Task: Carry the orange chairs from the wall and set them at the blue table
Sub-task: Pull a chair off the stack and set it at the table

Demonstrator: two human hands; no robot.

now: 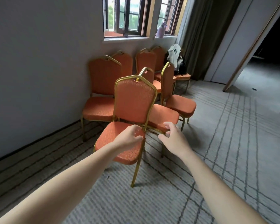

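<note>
**Orange chairs by the wall: nearest one being reached for**

Item 1. Nearest orange chair (132, 109): standing on the carpet at about 12 o'clock from the person, turned so its back is facing the cluster and its seat is offered toward the reach. It is sitting foremost, so it reads as the natural first pick. It is not being lifted; its visible front leg is resting on the floor.

Item 2. Left hand (129, 137): hovering over the right edge of that seat, fingers curled loosely and closing on nothing, probably shaping for a hold on the seat edge.

Item 3. Right hand (174, 139): spreading open just beside the chair at 1 o'clock, holding nothing, likely heading for the frame or the seat's other side so the load is shared between two hands.

Item 4. Other orange chairs (102, 94): crowding from 11 to 1 o'clock, some backed against the grey wall (39, 62), two angled outward with seats nearly touching the nearest one, so lifting clear may be calling for care.

Item 5. Surroundings: a bundle of clothing (174, 55) is lying on the far chair at 1 o'clock; a lilac bottle (161, 29) is standing on the windowsill. The blue table is not showing anywhere.
</note>
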